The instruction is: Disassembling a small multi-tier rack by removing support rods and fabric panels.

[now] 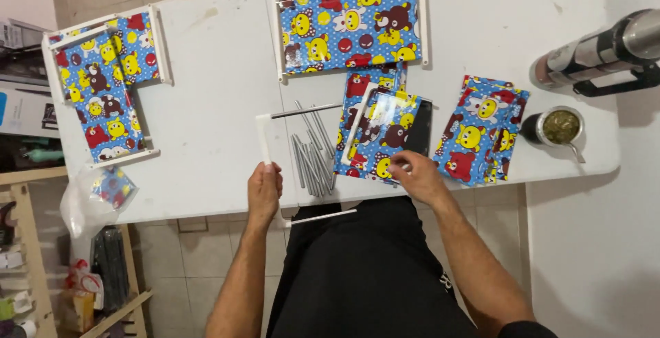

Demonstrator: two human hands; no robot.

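Note:
My left hand (265,188) grips the near end of a white plastic bar (264,139) that lies on the white table (206,145); a thin metal rod (306,110) sticks out from the bar's far end. My right hand (418,174) pinches the near edge of a blue cartoon-print fabric panel (377,135) with a white bar across it. Several grey metal rods (313,159) lie between my hands. Another thin rod (323,216) hangs over the table's near edge.
A larger framed print panel (350,25) lies at the table's far side, an L-shaped one (103,84) at the left. A stack of print sheets (481,128), a cup with a straw (558,126) and a steel flask (598,53) sit right. A plastic bag (96,197) hangs left.

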